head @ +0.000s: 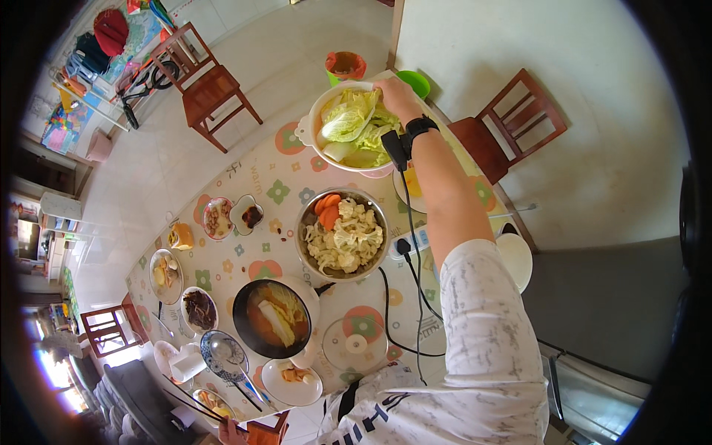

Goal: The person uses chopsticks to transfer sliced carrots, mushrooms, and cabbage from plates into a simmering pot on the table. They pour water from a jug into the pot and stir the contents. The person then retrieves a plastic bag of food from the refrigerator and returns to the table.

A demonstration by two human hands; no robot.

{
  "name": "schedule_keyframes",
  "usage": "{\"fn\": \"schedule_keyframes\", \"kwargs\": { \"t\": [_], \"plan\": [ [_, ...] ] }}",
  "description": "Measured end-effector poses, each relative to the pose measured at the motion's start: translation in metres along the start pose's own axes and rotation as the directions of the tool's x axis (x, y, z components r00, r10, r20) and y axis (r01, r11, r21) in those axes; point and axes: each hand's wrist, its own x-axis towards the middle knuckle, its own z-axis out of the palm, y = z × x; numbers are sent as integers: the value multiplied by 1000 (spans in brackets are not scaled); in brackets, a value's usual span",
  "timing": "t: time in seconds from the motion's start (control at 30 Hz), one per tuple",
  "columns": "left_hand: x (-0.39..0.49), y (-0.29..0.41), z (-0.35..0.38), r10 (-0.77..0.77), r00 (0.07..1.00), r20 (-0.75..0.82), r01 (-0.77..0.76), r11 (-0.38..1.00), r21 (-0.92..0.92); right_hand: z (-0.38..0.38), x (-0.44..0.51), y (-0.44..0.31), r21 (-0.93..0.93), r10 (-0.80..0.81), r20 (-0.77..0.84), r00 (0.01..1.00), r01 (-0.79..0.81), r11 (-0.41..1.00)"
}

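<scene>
My right hand [397, 97] is at the far right rim of a white basin [305, 130] heaped with Chinese cabbage leaves [350, 119]; its fingertips are partly hidden, and I cannot tell what they grip. At the lower edge my left hand [231, 433] holds dark chopsticks [194, 403]. A black pot [238, 328] with cabbage in reddish broth stands nearer me. Between basin and pot is a steel bowl [300, 253] of cauliflower [350, 239] and carrot slices [329, 214].
A glass lid [356, 345] lies right of the pot, near a power strip [409, 243] and black cables. Left are small dishes, a patterned bowl [208, 347] with a ladle, and a plate [272, 384] of food. Wooden chairs [214, 94] and a lined bin [345, 67] stand beyond the table.
</scene>
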Motion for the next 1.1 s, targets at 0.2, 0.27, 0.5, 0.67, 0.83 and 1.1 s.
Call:
{"fn": "schedule_keyframes", "kwargs": {
  "t": [0.2,0.27,0.5,0.67,0.83,1.1],
  "plan": [
    [7,-14,-10,0,1000,12,0,1000,-1,-47,-2,3,104,34,-34,999,-31,994],
    [9,-25,-23,59,983,171,-37,991,-128,-60,-6,3,178,45,-46,998,-36,983],
    [59,-47,-18,256,945,205,-223,960,-169,-89,-17,-4,458,72,-158,985,8,889],
    [57,-39,-13,300,925,235,-260,948,-185,-116,-54,-28,713,195,-5,981,-133,688],
    [67,-36,-16,334,876,348,-263,935,-237,-149,-111,-79,767,79,25,997,-70,637],
    [50,-14,-29,395,815,424,-298,913,-278,-165,-272,-227,773,-235,278,932,-72,630]
  ]
}}
